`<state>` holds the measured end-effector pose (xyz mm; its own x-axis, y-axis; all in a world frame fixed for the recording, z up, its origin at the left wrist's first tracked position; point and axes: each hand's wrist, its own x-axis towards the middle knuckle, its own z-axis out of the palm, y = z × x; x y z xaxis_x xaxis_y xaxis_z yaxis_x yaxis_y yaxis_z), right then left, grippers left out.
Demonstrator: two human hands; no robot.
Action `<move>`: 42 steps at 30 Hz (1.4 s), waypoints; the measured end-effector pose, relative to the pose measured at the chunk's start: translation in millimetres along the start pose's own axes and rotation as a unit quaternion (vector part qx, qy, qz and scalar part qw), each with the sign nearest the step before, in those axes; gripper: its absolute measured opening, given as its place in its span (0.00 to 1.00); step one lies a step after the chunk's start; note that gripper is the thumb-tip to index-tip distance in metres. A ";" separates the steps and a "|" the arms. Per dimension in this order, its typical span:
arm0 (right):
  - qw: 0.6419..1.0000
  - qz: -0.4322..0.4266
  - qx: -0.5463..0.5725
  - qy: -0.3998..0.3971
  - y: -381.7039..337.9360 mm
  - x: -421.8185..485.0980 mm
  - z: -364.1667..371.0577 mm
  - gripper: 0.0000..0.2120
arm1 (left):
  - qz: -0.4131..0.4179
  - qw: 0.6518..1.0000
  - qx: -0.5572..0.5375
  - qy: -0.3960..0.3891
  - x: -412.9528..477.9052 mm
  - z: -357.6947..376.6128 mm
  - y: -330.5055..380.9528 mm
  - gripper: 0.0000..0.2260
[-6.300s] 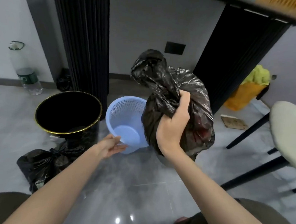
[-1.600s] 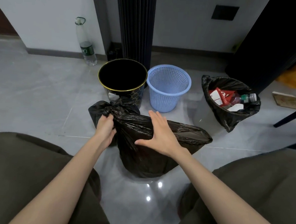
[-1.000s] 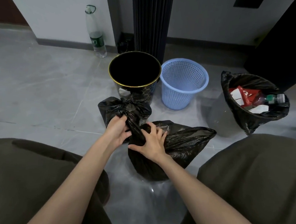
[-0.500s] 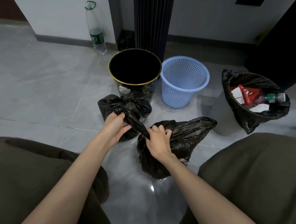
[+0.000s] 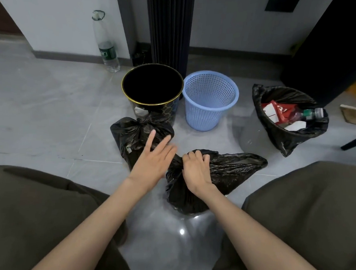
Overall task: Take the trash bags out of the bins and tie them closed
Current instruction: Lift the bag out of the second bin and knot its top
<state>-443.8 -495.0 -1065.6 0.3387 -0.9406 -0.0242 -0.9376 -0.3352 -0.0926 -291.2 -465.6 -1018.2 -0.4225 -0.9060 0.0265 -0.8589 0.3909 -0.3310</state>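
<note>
Head view: my left hand [image 5: 152, 162] spread, right hand [image 5: 195, 171] gripping one bag [image 5: 233, 171] of three; two bins [image 5: 205, 115] empty; floor [image 5: 49, 116] open leftward.

We see a bottle [image 5: 107, 49] far left, solid bin [image 5: 168, 113] left of mesh bin [image 5: 203, 117], tied bag [image 5: 131, 132] before them, loose bag [image 5: 229, 171] nearer, lined bin [image 5: 281, 139] right.

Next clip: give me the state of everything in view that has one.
black bin: upright, no liner over rim.
blue basket: upright, empty.
left trash bag: out, knotted shut.
middle trash bag: out, neck gathered, not tied.
right trash bag: in its bin, open, full.
bottle: standing by wall.
left hand: open, fingers straight.
right hand: grips middle trash bag's neck.
</note>
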 end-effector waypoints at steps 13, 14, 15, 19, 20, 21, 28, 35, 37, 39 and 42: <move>0.999 -0.018 0.030 0.024 29.1 -16.5 1.0 0.15 | -0.210 0.736 -0.614 -0.193 20.1 -19.4 32.4 0.13; 0.999 -0.008 0.041 0.029 31.3 -17.3 1.5 0.15 | -0.259 0.633 -0.700 -0.207 21.8 -20.5 33.4 0.13; 0.998 0.002 0.051 0.031 33.1 -18.3 1.3 0.14 | -0.303 0.517 -0.770 -0.217 22.5 -19.7 33.4 0.14; 0.998 0.008 0.053 0.021 35.6 -23.5 3.9 0.14 | -0.376 0.126 -0.898 -0.193 20.8 -8.2 31.8 0.14; 0.999 0.003 0.046 0.020 34.7 -24.4 5.0 0.14 | -0.377 0.083 -0.905 -0.179 20.9 -6.4 33.2 0.14; 0.999 -0.002 0.036 0.021 33.6 -25.4 5.7 0.13 | -0.378 0.077 -0.908 -0.167 20.5 -3.9 35.3 0.14; 0.998 -0.031 -0.024 0.042 28.5 -26.4 11.6 0.08 | -0.259 0.764 -0.561 -0.185 14.4 1.9 42.4 0.18; 0.997 -0.034 -0.044 0.057 30.7 -27.4 17.8 0.07 | -0.104 0.941 -0.264 -0.185 13.9 -8.2 38.2 0.15; 0.997 -0.023 -0.045 0.057 32.5 -27.4 20.0 0.05 | -0.130 0.892 -0.383 -0.202 19.5 -12.1 32.3 0.12; 0.997 -0.012 -0.036 0.062 35.6 -27.5 21.8 0.03 | -0.182 0.781 -0.556 -0.219 22.8 -16.9 23.9 0.11; 0.997 -0.004 -0.030 0.067 37.6 -27.4 22.3 0.04 | -0.294 0.547 -0.756 -0.209 23.4 -18.3 17.3 0.11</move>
<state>-486.6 -480.6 -1090.6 0.3357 -0.9355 0.1104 -0.9395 -0.3409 -0.0321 -321.3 -477.1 -1006.0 -0.1127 -0.7815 -0.6137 -0.2024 -0.5866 0.7841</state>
